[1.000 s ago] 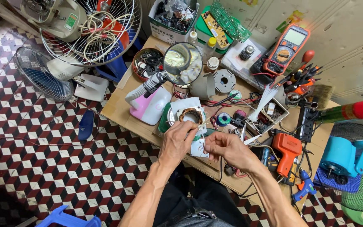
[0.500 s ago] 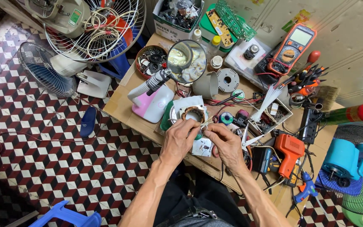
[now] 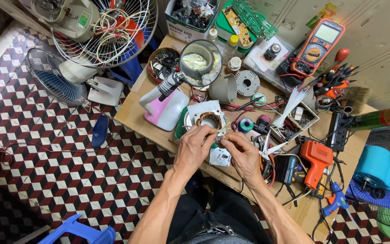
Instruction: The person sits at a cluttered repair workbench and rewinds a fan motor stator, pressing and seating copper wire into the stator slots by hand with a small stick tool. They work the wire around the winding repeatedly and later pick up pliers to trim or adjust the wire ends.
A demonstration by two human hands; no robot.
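Big cluttered bench [image 3: 134,118] w/ checkered floor to the left. Fan guard [image 3: 113,31] far left, small fan [image 3: 53,81] below it. Far right, an orange meter [image 3: 314,47]; near right, an orange drill-type tool [image 3: 317,158]. Magnifier lamp [image 3: 200,62] on a pink base [image 3: 168,113] sits just left of the work.

Work itself: a motor stator [image 3: 208,119], copper winding visible, on a white plate near bench centre, close to the near edge. Small white board [image 3: 220,157] lies just nearer, between the wrists.

Left hand [image 3: 195,147] is curled, fingertips pinched at the stator's near rim, seems to have thin wires, tho too small to be sure. Right hand [image 3: 244,153] also curled, fingers closed beside it, touching or nearly touching the left; what it grips I can't tell. Pliers [image 3: 267,149] lie just right of it.

To do this bit well, I'd say: keep wrists braced on the bench, hold leads short near the winding, no tugging on the copper, and swing the lens over for a better look.
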